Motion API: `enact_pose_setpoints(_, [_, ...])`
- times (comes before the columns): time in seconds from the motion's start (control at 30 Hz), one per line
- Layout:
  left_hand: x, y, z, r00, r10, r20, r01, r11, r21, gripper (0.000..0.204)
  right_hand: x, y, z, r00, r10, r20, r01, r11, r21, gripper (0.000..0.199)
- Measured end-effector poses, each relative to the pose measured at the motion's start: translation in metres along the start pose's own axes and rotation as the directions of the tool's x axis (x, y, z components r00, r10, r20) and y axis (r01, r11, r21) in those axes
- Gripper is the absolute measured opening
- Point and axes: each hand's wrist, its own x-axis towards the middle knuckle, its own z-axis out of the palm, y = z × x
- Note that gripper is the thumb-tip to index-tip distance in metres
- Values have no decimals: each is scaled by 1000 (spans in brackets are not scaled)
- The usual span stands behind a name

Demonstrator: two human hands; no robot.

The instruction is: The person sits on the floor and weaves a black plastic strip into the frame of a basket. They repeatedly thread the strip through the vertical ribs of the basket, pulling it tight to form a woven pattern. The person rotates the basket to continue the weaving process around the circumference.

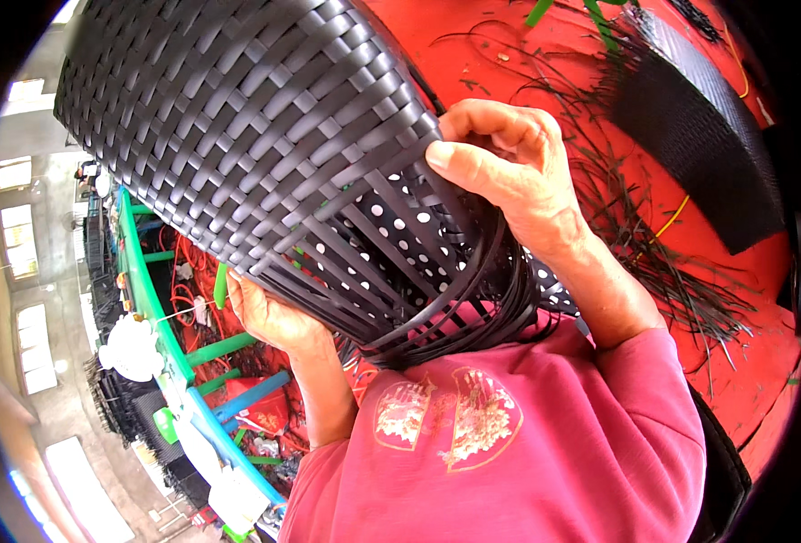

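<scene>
A large, partly woven basket [237,118] of flat, glossy black strips leans up in front of my chest. Its far part is tightly woven; nearer me, long unwoven strips [378,240] run down with gaps between them. A coil of thin black strips [500,294] loops around this near end. My right hand [518,167] is closed on the right edge of the weave, thumb on top and fingers curled. At the lower left edge, my left hand [269,312] grips the basket, its fingers partly hidden by the strips. White-dotted black cloth [400,222] shows through the gaps.
Red sheeting [482,54] covers the ground to the right, strewn with loose black strips [635,217]. A curved black woven panel [699,136] lies there. On the left stand a green frame [147,281] with crossbars, a blue bar [251,395] and a white round object [131,348].
</scene>
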Motion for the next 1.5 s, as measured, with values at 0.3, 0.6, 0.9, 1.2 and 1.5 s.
enact_pose_setpoints(0.3, [17, 7, -40, 989, -144, 34, 147, 982, -116, 25, -1, 15, -11, 935, 75, 346, -172, 951, 259, 42])
enact_pose_setpoints(0.6, [15, 0, -76, 963, -258, 76, 256, 966, 34, 40, 32, 54, -18, 871, -6, 491, -319, 753, 575, 36])
enact_pose_setpoints(0.9, [14, 5, -65, 925, -357, 128, 365, 930, -42, 44, 43, 51, -15, 679, -121, 724, -448, 712, 540, 34])
enact_pose_setpoints(1.2, [11, 14, -52, 985, -172, 30, 163, 967, 197, 22, 66, 64, -26, 735, -133, 665, -266, 846, 462, 40])
enact_pose_setpoints(1.5, [3, 13, -46, 987, -137, 84, 107, 950, 292, 26, 70, 38, -26, 750, -88, 655, 28, 994, 101, 13])
